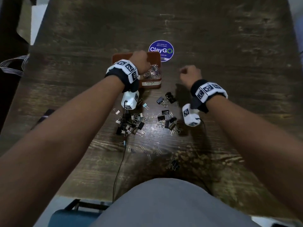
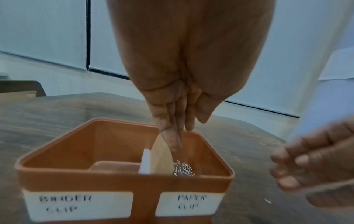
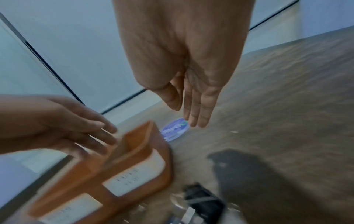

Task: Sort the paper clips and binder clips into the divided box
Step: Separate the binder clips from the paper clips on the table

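From the head view we see our left hand (image 1: 139,61) over the divided box (image 1: 153,86), mid-table, its labelled side facing the near edge; loose clips (image 1: 144,122) lie nearer us. The left wrist view shows straight, empty fingers (image 2: 172,142) pointing into the paper-clip compartment. The right wrist view shows our right hand (image 3: 191,97) relaxed, empty, beside the box.

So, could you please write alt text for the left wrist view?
The left hand points straight fingers down into an orange divided box, over paper clips piled in the section labelled for them. The binder clip section looks empty; the right hand hovers alongside.
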Action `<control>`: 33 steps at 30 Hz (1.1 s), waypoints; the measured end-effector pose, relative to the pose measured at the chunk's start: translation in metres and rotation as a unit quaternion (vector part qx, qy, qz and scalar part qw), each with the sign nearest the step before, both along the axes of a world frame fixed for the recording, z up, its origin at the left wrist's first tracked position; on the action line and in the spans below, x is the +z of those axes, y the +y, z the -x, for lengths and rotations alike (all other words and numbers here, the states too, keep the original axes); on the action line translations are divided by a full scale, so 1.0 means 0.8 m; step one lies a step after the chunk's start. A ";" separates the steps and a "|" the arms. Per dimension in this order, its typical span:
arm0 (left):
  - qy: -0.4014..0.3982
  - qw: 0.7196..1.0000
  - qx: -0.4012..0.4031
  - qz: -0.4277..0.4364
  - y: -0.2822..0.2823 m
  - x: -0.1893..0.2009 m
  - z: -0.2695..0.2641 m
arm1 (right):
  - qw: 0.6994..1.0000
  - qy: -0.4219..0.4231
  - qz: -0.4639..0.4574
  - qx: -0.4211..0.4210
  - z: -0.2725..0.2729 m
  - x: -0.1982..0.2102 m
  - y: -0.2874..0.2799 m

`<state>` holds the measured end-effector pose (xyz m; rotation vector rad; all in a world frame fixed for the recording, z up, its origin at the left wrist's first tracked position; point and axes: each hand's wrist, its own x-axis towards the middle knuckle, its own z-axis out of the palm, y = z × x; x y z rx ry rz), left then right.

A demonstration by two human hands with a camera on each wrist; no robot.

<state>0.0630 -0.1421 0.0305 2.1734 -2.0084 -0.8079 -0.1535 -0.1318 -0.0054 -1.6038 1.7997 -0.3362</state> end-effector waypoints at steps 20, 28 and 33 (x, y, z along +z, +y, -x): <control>-0.032 0.989 -0.139 -0.034 0.194 -0.149 0.058 | 0.959 0.146 0.035 0.239 0.024 -0.103 0.114; -0.044 0.991 -0.118 -0.045 0.210 -0.165 0.068 | 0.964 0.132 0.071 0.221 0.041 -0.108 0.139; -0.037 0.989 -0.132 -0.054 0.218 -0.167 0.069 | 0.965 0.116 0.018 0.236 0.050 -0.105 0.145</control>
